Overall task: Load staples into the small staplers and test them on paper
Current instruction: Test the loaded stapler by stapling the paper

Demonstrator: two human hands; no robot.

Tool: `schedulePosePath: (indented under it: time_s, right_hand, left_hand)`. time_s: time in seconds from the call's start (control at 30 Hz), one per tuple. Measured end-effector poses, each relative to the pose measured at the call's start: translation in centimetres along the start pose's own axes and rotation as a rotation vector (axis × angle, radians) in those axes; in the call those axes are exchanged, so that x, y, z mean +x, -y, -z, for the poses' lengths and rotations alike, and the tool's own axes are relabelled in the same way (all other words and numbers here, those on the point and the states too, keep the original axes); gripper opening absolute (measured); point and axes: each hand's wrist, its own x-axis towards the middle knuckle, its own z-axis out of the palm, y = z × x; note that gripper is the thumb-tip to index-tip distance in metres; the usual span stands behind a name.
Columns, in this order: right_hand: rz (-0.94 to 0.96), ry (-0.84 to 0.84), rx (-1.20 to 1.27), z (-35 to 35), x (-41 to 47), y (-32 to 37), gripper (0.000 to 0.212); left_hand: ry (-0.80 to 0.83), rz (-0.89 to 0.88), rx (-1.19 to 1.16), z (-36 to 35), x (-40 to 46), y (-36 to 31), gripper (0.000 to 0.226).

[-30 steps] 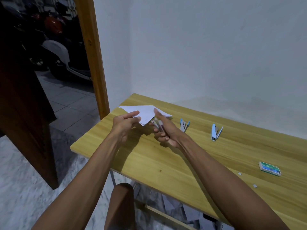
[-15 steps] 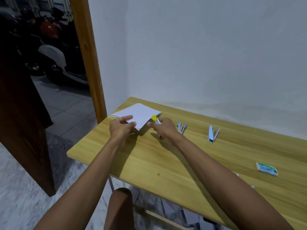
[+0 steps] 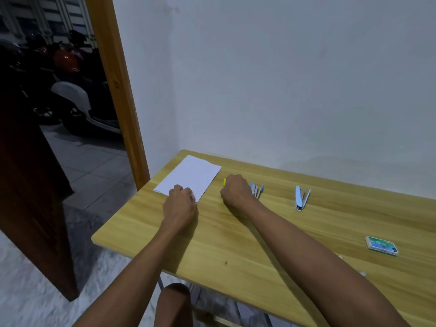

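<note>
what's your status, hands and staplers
Left hand gripping near corner of paper, flat on table. Right hand curled round yellow stapler. Two blue staplers lie beside it, untouched. Nothing blocking.

White wall (image 3: 283, 79) — wooden table (image 3: 236, 232).

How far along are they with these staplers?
Hard to call any finished. The right hand grips a yellow stapler on the table; the left hand holds the paper flat. Two blue staplers lie hinged open, seemingly awaiting staples from the box.
</note>
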Motion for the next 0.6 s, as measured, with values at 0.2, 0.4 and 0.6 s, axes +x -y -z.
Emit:
schedulePosePath:
  time_s: [0.2, 0.4, 0.6]
  right_hand:
    - [-0.027, 0.004, 0.000, 1.0, 1.1, -0.7, 0.031]
    - [-0.157, -0.153, 0.003, 6.3, 0.5, -6.4, 0.010]
    - [-0.366, -0.141, -0.059, 8.4, -2.0, -15.2, 0.044]
  left_hand:
    - [-0.014, -0.048, -0.018, -0.4, 1.0, 0.1, 0.023]
    - [-0.052, -0.035, 0.028, -0.3, 2.5, -0.3, 0.020]
    - [-0.081, -0.214, -0.225, -2.1, 1.6, -8.1, 0.020]
